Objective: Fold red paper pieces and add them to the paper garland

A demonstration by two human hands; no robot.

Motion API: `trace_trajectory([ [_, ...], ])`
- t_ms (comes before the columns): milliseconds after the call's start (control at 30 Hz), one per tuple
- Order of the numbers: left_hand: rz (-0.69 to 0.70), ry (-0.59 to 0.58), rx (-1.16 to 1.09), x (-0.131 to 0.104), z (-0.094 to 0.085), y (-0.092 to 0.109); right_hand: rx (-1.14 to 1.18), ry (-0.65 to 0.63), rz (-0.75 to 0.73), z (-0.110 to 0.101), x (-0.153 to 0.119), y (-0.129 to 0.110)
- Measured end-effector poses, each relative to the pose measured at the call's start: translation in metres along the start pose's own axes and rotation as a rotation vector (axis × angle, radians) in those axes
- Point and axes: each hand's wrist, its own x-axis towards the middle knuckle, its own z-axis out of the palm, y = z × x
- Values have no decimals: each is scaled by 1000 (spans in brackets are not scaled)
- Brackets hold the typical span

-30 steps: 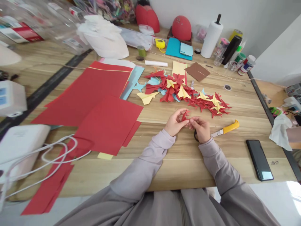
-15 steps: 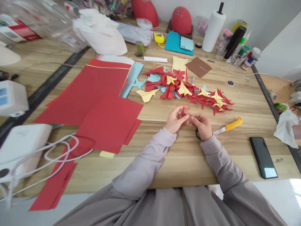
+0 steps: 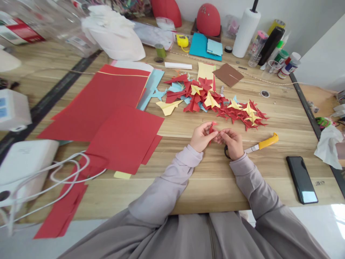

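My left hand (image 3: 201, 137) is closed on a small folded piece of red paper (image 3: 211, 128), whose tip sticks up above the fingers. Close against its right side, my right hand (image 3: 232, 142) pinches at the same piece, fingertips together. Beyond both hands lies a pile of folded red, yellow and blue paper shapes (image 3: 205, 94). A yellow-handled cutter (image 3: 268, 141) rests just right of my right hand, and a black ring-shaped handle (image 3: 226, 151) shows partly behind that hand.
Large red paper sheets (image 3: 124, 140) cover the left side, near a white device (image 3: 25, 169) with looped cables. A black phone (image 3: 302, 180) lies at the right front. Along the back stand a white bottle (image 3: 245, 34), a yellow tape measure (image 3: 182, 41) and several small bottles.
The view has shifted very slightly. Both hands keep nearly the same pose, and a little more of the red piece shows between them.
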Motion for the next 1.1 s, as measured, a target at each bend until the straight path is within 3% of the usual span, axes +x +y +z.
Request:
trace_trajectory([
  [467, -101, -50, -86, -1, 0, 0, -62, -12, -17, 1, -1, -3],
  [700, 17, -52, 20, -2, -1, 6, -54, 14, 5, -2, 0, 0],
  [933, 12, -28, 67, -3, 0, 8, -23, 23, -2, -2, -1, 0],
  [1100, 35, -32, 75, -3, 0, 8, -92, -39, -1, -1, 0, -2],
])
